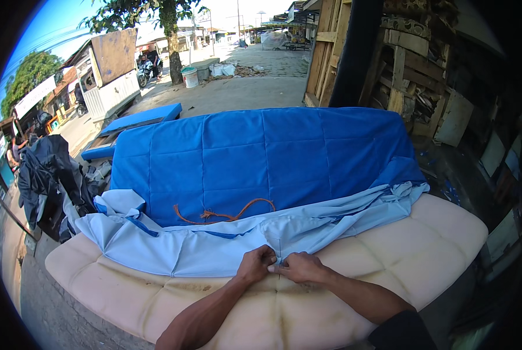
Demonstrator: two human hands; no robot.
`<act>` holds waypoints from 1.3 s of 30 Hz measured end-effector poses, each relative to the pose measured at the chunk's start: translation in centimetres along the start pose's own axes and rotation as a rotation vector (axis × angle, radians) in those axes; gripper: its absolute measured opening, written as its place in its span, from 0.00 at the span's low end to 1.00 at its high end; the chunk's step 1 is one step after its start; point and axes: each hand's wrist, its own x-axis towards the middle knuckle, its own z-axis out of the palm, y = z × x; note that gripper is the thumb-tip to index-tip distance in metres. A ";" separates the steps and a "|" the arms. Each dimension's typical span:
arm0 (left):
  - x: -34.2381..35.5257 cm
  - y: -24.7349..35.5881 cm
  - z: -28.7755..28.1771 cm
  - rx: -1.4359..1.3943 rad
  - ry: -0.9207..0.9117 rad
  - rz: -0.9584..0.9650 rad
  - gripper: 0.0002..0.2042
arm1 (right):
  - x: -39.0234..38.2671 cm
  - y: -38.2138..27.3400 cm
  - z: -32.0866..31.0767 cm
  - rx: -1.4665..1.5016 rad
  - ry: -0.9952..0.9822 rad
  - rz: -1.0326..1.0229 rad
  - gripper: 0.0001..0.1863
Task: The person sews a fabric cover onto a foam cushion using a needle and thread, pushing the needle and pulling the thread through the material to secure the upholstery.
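A blue fabric cover [231, 157] with stitched squares lies over the far part of a thick beige foam pad [342, 256]. Its near part is folded back, so the pale blue underside [214, 251] shows. At the middle of this pale edge, my left hand [257, 265] pinches the cloth. Close beside it, my right hand [300, 267] has thumb and fingers closed on the same edge. Between the fingertips there may be something small, too fine to make out. A frayed orange cord [231, 218] lies loose on the blue cloth just beyond my hands.
Left of the pad stands a heap of dark sheeting [53, 181]. Behind it lies a blue padded panel [141, 118] on a frame. A dark post [357, 55] and stacked wood scraps [409, 70] stand at the right. Farther off are a bucket [189, 77] and a tree [172, 41].
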 end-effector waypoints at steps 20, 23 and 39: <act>2.3 -1.6 -0.3 0.061 0.011 -0.130 0.17 | -22.3 -1.8 -8.1 0.179 -0.343 0.146 0.22; 1.7 -0.7 -0.5 -0.065 0.042 -0.249 0.27 | -22.7 -1.1 -7.9 0.171 -0.380 0.184 0.21; 1.1 4.9 -4.6 -0.970 0.029 -0.322 0.10 | -23.4 0.2 -4.2 -0.146 -0.157 -0.211 0.15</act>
